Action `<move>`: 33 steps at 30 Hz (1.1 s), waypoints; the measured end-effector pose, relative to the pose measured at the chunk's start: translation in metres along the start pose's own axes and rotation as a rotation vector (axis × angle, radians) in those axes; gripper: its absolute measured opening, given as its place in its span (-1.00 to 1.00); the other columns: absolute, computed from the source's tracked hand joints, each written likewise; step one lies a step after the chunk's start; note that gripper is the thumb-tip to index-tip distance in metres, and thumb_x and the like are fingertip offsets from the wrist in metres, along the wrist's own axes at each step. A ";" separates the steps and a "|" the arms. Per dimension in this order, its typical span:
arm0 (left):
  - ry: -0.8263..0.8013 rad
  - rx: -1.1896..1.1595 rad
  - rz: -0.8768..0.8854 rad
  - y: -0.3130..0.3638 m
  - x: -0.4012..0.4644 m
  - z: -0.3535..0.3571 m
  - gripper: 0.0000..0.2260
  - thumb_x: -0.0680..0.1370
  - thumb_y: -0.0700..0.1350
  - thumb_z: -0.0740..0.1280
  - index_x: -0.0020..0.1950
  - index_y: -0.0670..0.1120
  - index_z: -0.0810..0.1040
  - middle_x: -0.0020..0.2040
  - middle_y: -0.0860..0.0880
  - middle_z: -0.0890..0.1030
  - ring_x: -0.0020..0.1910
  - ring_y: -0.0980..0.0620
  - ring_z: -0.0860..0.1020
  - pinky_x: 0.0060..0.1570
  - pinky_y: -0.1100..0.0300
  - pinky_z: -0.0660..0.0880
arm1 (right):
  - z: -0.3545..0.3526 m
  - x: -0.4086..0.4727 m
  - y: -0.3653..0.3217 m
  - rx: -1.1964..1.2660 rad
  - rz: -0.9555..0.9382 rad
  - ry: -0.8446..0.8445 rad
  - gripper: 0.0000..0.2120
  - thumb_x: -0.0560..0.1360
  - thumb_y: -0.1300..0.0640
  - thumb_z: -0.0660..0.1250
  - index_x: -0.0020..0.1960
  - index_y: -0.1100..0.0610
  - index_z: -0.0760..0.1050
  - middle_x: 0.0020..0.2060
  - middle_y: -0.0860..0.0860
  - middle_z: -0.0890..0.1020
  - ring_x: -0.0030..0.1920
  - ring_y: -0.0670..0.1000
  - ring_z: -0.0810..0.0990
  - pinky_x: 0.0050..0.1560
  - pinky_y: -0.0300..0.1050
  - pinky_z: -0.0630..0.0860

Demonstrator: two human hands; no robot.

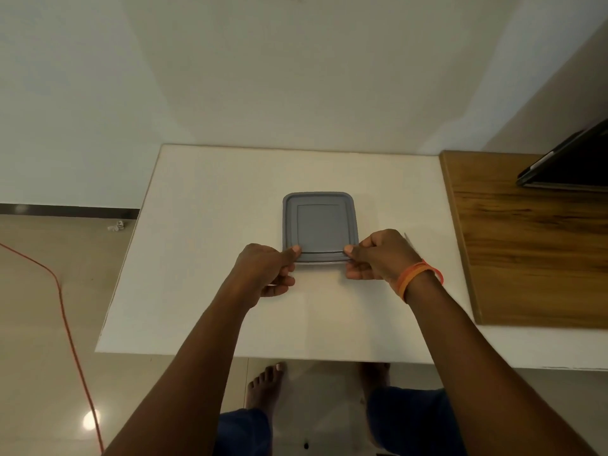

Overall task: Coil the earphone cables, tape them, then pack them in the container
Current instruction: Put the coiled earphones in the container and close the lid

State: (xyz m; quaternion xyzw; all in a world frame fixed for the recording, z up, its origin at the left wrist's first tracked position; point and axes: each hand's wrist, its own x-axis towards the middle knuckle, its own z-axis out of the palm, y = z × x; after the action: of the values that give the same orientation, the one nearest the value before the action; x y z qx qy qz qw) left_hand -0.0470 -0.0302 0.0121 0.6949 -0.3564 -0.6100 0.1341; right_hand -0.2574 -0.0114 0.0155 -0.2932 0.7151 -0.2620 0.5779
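Grey lid (319,225) closed on the container, at the middle of the white desk (204,245). Left hand (266,269) at the near left corner, thumb on the lid edge, other fingers curled at the side, grip grasping the container. Right hand (378,256) at the near right corner, same grip, orange band (416,274) on the wrist. Wooden board (533,245) at the right, dark screen (572,162) at its far end. Orange cable (65,311) on the floor at the left. Earphone cables not visible
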 end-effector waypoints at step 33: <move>0.361 -0.190 0.404 0.008 0.030 0.018 -0.85 0.46 -0.19 0.49 0.00 -0.13 0.61 -0.12 -0.10 0.68 -0.11 -0.08 0.68 -0.13 0.00 0.66 | -0.010 -0.003 0.015 -0.743 -0.655 0.151 -0.17 0.34 -0.18 0.50 0.50 -0.01 0.25 0.41 0.04 0.36 0.37 0.08 0.34 0.34 0.02 0.40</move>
State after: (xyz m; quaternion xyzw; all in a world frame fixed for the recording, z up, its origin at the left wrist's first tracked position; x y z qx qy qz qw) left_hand -0.0663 -0.0513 -0.0092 0.6916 -0.3992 -0.4679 0.3787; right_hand -0.2683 0.0011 0.0090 -0.6685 0.6703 -0.1779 0.2685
